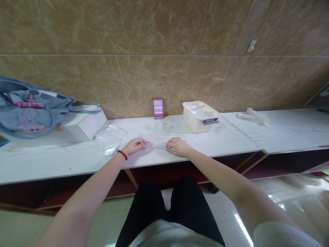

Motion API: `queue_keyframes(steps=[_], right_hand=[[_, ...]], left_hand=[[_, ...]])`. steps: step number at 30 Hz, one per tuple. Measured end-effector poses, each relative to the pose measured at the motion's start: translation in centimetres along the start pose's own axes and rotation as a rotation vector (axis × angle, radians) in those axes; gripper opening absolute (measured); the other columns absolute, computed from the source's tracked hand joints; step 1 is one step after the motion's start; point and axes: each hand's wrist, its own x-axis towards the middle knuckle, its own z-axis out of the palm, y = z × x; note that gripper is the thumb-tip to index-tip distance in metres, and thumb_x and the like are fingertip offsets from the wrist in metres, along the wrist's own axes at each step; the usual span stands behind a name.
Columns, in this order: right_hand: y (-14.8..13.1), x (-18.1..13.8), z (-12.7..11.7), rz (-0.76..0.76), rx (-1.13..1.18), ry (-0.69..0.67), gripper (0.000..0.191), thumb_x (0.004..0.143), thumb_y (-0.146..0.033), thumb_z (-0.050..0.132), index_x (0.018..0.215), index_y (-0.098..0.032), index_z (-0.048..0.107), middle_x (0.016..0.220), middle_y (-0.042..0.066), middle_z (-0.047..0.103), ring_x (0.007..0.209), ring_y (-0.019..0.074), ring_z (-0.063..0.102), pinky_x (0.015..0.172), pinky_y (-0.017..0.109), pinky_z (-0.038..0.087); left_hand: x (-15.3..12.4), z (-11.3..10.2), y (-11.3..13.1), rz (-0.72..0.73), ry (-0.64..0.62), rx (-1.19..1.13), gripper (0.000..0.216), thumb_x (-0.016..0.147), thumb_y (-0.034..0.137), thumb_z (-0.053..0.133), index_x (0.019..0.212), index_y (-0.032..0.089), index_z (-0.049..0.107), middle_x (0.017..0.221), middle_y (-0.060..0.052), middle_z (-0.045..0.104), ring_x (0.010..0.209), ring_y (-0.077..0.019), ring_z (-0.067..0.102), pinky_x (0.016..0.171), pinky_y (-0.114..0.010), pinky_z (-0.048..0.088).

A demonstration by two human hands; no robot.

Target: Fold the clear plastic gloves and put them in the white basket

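Left hand (pixel 135 146) and right hand (pixel 178 147) pinch clear plastic (pixel 156 145) near the table's (pixel 226 141) front edge. Even, gentle tension should keep it flat!

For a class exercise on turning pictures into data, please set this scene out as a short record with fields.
Left hand: pinching one end of thin clear plastic; red bracelet at the wrist
Right hand: fingers at the other end
Surface: white counter along a brown wall
Beside left hand: loose clear plastic sheets
By the wall: upright phone; pale container with clear contents
Far left: blue bag over a white box
Right: crumpled pale item, kind unclear
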Motion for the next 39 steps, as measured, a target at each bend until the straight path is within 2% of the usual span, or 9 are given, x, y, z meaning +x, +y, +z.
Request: queue_keyframes(steps=[2, 6, 10, 13, 19, 24, 29, 32, 39], right_hand=[[0.5, 0.0, -0.4, -0.019, 0.029, 0.022, 0.022, 0.08, -0.036, 0.045, 0.084, -0.02, 0.06, 0.085, 0.005, 0.06, 0.089, 0.016, 0.049, 0.081, 0.032, 0.031], [1.8, 1.9, -0.5, 0.095, 0.047, 0.058, 0.024, 0.083, -0.033, 0.041, 0.086, -0.019, 0.06, 0.088, 0.006, 0.061, 0.09, 0.0161, 0.051, 0.08, 0.031, 0.033], [1.9, 5.5, 0.4, 0.111, 0.082, -0.007, 0.02, 0.081, -0.029, 0.044, 0.087, -0.019, 0.06, 0.09, 0.006, 0.061, 0.09, 0.0164, 0.053, 0.08, 0.03, 0.036], [1.1, 8.0, 1.3, 0.047, 0.118, -0.038, 0.019, 0.08, -0.027, 0.045, 0.089, -0.019, 0.06, 0.091, 0.006, 0.061, 0.089, 0.0164, 0.054, 0.08, 0.029, 0.037], [0.6, 11.5, 2.4, -0.012, 0.198, -0.079, 0.017, 0.077, -0.026, 0.048, 0.086, -0.02, 0.061, 0.09, 0.005, 0.062, 0.087, 0.0153, 0.055, 0.077, 0.027, 0.039], [2.0, 13.8, 3.4, 0.039, 0.29, -0.064, 0.019, 0.077, -0.022, 0.047, 0.087, -0.016, 0.061, 0.085, 0.006, 0.063, 0.08, 0.0139, 0.056, 0.072, 0.025, 0.04], [2.6, 13.6, 4.5, -0.069, 0.362, -0.061, 0.019, 0.076, -0.018, 0.047, 0.088, -0.018, 0.062, 0.088, 0.003, 0.063, 0.082, 0.0129, 0.055, 0.076, 0.025, 0.038], [2.6, 13.0, 4.9, -0.166, 0.382, -0.077, 0.02, 0.074, -0.018, 0.05, 0.09, -0.022, 0.06, 0.093, 0.001, 0.061, 0.089, 0.0138, 0.053, 0.081, 0.028, 0.035], [2.7, 13.4, 6.5, 0.108, 0.496, 0.124, 0.032, 0.069, -0.023, 0.056, 0.099, -0.018, 0.047, 0.098, 0.006, 0.056, 0.096, 0.0153, 0.049, 0.082, 0.029, 0.037]], left_hand=[[-0.1, -0.7, -0.5, -0.15, 0.096, -0.055, 0.029, 0.075, 0.035, 0.037, 0.082, 0.016, 0.057, 0.091, -0.005, 0.061, 0.09, -0.0168, 0.054, 0.08, -0.027, 0.04], [1.3, -1.7, -2.0, -0.553, 0.269, 0.17, 0.034, 0.072, 0.037, 0.042, 0.093, 0.014, 0.055, 0.093, -0.009, 0.062, 0.086, -0.0199, 0.057, 0.075, -0.028, 0.042], [3.7, -1.5, -3.3, -0.66, 0.21, 0.355, 0.048, 0.066, 0.044, 0.048, 0.102, 0.012, 0.053, 0.095, -0.014, 0.062, 0.087, -0.0244, 0.058, 0.072, -0.03, 0.042], [5.2, -1.0, -4.0, -0.725, 0.239, 0.458, 0.05, 0.064, 0.049, 0.048, 0.095, 0.012, 0.056, 0.094, -0.018, 0.062, 0.087, -0.0285, 0.058, 0.068, -0.033, 0.043], [7.5, -1.4, -4.5, -0.684, 0.148, 0.368, 0.019, 0.063, 0.032, 0.049, 0.067, 0.017, 0.06, 0.075, -0.01, 0.065, 0.076, -0.0238, 0.059, 0.062, -0.03, 0.042], [8.9, -2.4, -3.7, -0.653, 0.056, 0.202, 0.015, 0.064, 0.026, 0.045, 0.067, 0.016, 0.055, 0.064, -0.004, 0.063, 0.06, -0.0162, 0.058, 0.052, -0.023, 0.042], [8.8, -2.3, -3.0, -0.659, 0.165, -0.154, 0.011, 0.065, 0.026, 0.047, 0.069, 0.016, 0.048, 0.062, -0.001, 0.057, 0.059, -0.0131, 0.056, 0.052, -0.022, 0.044], [8.4, -1.7, -2.8, -0.615, 0.238, -0.213, 0.013, 0.066, 0.029, 0.048, 0.069, 0.017, 0.047, 0.06, 0.001, 0.053, 0.054, -0.0109, 0.053, 0.05, -0.022, 0.043], [8.0, 0.0, -2.3, -0.479, 0.167, -0.315, 0.019, 0.065, 0.034, 0.052, 0.07, 0.016, 0.051, 0.06, 0.002, 0.054, 0.05, -0.0091, 0.05, 0.048, -0.021, 0.04]])
